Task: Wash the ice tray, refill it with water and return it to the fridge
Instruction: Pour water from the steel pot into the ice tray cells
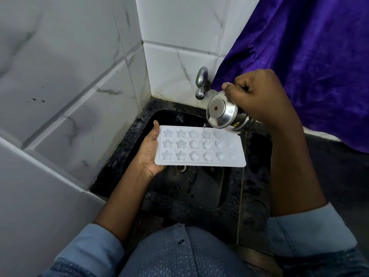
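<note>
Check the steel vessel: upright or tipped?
Tipped. The steel vessel leans toward the ice tray in the right hand, a thin stream falling from its lower edge.

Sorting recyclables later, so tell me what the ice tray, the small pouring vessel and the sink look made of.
Ice tray: likely plastic, matte white, with thin moulded star and rounded cells.
Pouring vessel: metal, probably stainless steel, polished, with mirror-like reflections.
Sink: black, speckled and wet; granite or composite stone, can't tell which.
</note>
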Demonstrator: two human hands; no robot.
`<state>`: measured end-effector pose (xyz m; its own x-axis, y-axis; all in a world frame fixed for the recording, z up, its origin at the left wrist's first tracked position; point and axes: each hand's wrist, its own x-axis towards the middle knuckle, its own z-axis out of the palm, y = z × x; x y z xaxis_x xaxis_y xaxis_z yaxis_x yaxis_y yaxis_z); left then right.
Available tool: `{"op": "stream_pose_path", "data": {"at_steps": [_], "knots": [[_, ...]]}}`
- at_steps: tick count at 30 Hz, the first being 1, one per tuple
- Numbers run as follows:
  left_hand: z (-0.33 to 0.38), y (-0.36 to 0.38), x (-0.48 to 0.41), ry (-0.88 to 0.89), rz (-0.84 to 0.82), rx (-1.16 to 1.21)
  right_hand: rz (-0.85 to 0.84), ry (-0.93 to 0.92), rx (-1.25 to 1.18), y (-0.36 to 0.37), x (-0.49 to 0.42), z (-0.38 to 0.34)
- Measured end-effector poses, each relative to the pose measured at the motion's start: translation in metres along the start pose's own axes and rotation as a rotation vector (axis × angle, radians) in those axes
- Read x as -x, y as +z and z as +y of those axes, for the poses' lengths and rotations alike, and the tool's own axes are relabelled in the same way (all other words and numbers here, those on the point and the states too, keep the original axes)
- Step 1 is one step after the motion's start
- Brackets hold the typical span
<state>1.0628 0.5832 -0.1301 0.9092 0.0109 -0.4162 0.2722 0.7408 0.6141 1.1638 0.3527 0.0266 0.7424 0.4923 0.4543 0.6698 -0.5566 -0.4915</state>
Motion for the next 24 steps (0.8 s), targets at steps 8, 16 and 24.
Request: {"op": "stream_pose_path", "data": {"at_steps": [8, 16, 24], "knots": [[-0.0022, -0.0015, -0.0002, 0.005, -0.021, -0.006, -0.006, -0.003, -0.009, 0.0021, 0.0015, -0.0021], [-0.0025, -0.0030, 0.0008, 0.010, -0.023, -0.003, 0.007, 0.001, -0.006, 0.0000, 0.0039, -0.0043], [-0.0034, -0.0066, 0.0005, -0.002, -0.046, 0.020, 0.015, 0.005, 0.010, -0.0016, 0.0085, -0.0033]]}}
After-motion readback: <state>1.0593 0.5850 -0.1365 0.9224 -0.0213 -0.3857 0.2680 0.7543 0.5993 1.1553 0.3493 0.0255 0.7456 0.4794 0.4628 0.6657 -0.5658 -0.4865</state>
